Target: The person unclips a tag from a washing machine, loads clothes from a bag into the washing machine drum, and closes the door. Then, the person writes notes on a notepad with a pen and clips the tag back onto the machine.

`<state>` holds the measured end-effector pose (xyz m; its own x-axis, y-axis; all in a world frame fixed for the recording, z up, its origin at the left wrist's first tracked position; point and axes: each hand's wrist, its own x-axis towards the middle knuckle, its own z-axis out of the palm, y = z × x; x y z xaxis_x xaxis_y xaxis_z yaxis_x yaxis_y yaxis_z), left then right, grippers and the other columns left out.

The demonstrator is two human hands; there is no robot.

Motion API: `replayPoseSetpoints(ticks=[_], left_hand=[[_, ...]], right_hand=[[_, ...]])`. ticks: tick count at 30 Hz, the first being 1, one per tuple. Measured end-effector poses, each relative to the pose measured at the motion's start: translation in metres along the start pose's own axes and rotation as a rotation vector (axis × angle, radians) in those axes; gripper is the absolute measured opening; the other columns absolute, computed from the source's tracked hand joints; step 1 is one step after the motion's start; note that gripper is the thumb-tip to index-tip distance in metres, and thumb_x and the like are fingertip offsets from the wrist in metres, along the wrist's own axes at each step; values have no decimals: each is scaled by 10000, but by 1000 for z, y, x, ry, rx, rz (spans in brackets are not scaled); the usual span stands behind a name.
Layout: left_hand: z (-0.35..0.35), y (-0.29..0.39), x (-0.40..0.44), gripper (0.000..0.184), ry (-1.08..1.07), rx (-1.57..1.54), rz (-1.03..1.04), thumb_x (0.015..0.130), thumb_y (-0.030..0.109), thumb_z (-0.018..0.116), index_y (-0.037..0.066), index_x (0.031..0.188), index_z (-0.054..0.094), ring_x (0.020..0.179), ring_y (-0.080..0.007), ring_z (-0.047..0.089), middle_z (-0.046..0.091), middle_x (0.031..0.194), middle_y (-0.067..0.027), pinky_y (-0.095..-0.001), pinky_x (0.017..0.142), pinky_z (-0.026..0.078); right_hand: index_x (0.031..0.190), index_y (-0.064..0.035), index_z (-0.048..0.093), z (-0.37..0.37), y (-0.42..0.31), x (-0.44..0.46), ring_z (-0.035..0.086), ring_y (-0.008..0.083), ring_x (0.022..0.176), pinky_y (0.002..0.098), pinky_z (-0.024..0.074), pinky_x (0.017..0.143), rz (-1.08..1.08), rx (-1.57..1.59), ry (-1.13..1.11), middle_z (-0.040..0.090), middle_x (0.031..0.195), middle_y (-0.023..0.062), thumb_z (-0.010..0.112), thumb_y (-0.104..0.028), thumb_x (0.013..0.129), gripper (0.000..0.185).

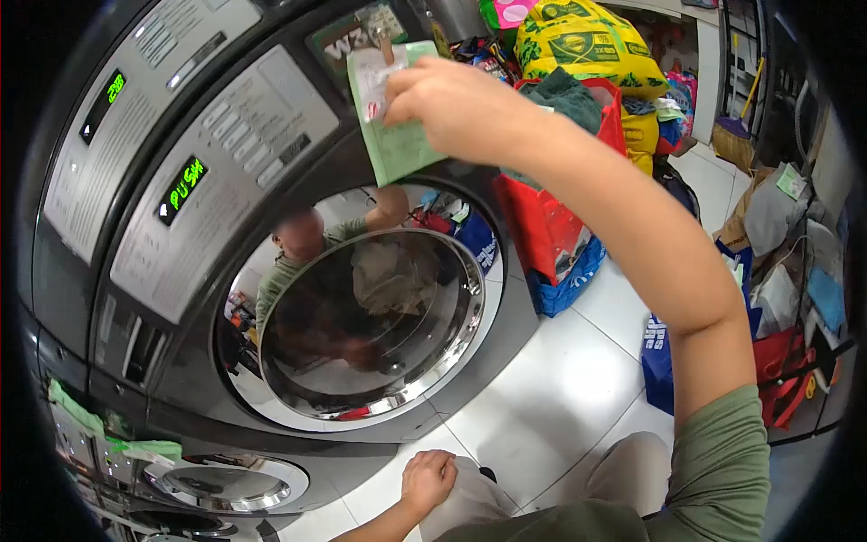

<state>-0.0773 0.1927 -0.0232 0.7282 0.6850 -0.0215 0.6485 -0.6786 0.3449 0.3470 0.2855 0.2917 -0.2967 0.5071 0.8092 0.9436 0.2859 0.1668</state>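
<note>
My right hand (417,101) reaches up to the top of the front-loading washing machine, its fingers closed on a green paper slip (406,158). A whitish piece with a small red mark shows on the slip's upper part. At the slip's top edge is a metal clip (386,47), in front of a sign marked W3 (348,42). Below, the machine's round glass door (361,334) is closed, with a light-coloured fabric visible behind the glass. My left hand (429,477) rests on my knee with its fingers curled in and nothing seen in them.
The machine's display (183,190) reads PUSH in green. A red bag (551,226) of dark clothes stands right of the machine, with a yellow bag (591,45) behind it. More bags, including a blue bag (659,366), line the right side. Another round door (226,486) is at lower left.
</note>
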Motion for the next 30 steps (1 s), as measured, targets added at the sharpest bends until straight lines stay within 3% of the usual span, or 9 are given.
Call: replayPoseSetpoints(ticks=[4, 9, 11, 15, 16, 17, 19, 26, 30], left_hand=[[-18, 17, 14, 190, -170, -82, -125, 876, 208, 558, 93, 907, 706, 914, -304, 632, 700, 934, -85, -440, 844, 488], [-1, 17, 2, 247, -149, 40, 36, 872, 219, 569, 79, 1043, 678, 1108, -348, 548, 656, 1084, -151, -458, 902, 467], [-4, 46, -6, 307, -212, 144, -64, 864, 243, 587, 72, 1108, 661, 1167, -358, 504, 638, 1118, -164, -444, 936, 454], [-92, 134, 26, 412, -774, -145, -75, 864, 307, 622, 55, 1190, 638, 1160, -337, 542, 632, 1147, -177, -393, 951, 465], [-113, 152, 39, 429, -925, -568, -418, 889, 341, 617, 56, 1210, 628, 1087, -313, 609, 615, 1192, -194, -364, 913, 492], [-137, 170, 53, 407, -889, -607, -331, 901, 313, 612, 53, 1215, 624, 1056, -292, 627, 635, 1158, -183, -355, 890, 502], [-188, 192, 84, 365, -790, -689, -161, 925, 257, 602, 48, 1224, 617, 993, -251, 663, 675, 1089, -162, -337, 843, 520], [-178, 110, 159, 333, -377, -909, -786, 930, 213, 586, 24, 1203, 593, 845, -207, 645, 654, 1011, -144, -332, 773, 513], [-197, 146, 265, 335, -437, -730, -664, 933, 212, 578, 21, 1209, 588, 848, -208, 645, 652, 1004, -147, -333, 772, 513]], right_hand=[[919, -70, 732, -8, 9, 11, 553, 272, 974, 345, 480, 880, 5, 134, -16, 635, 971, 51, 575, 9, 705, 277], [1059, -108, 676, -95, -24, -5, 489, 357, 1185, 515, 360, 1041, 152, 47, -522, 493, 1303, 165, 620, -142, 754, 312], [999, -92, 683, -122, -51, -56, 485, 371, 1178, 526, 354, 1031, 398, 95, -362, 506, 1269, 174, 600, -185, 790, 243], [1279, -114, 567, -247, -117, -206, 585, 340, 1108, 445, 479, 913, 1104, 375, -1139, 549, 1292, 163, 629, -198, 850, 441], [1229, -124, 622, -288, -129, -230, 603, 345, 1107, 441, 505, 887, 1166, 328, -1498, 585, 1282, 163, 649, -241, 833, 414], [1137, -129, 693, -324, -133, -249, 644, 334, 1042, 447, 518, 863, 1072, 356, -1961, 654, 1190, 147, 673, -332, 827, 372], [1120, -89, 701, -388, -115, -252, 666, 325, 982, 418, 528, 832, 1159, 671, -2140, 697, 1073, 153, 720, -478, 786, 513], [1279, -103, 581, -367, 46, -225, 600, 363, 1105, 455, 495, 904, 1410, 213, -1615, 618, 1215, 174, 684, -368, 831, 530], [1310, -100, 562, -353, 142, -160, 592, 359, 1117, 435, 480, 931, 1576, 298, -1113, 620, 1214, 177, 659, -320, 873, 499]])
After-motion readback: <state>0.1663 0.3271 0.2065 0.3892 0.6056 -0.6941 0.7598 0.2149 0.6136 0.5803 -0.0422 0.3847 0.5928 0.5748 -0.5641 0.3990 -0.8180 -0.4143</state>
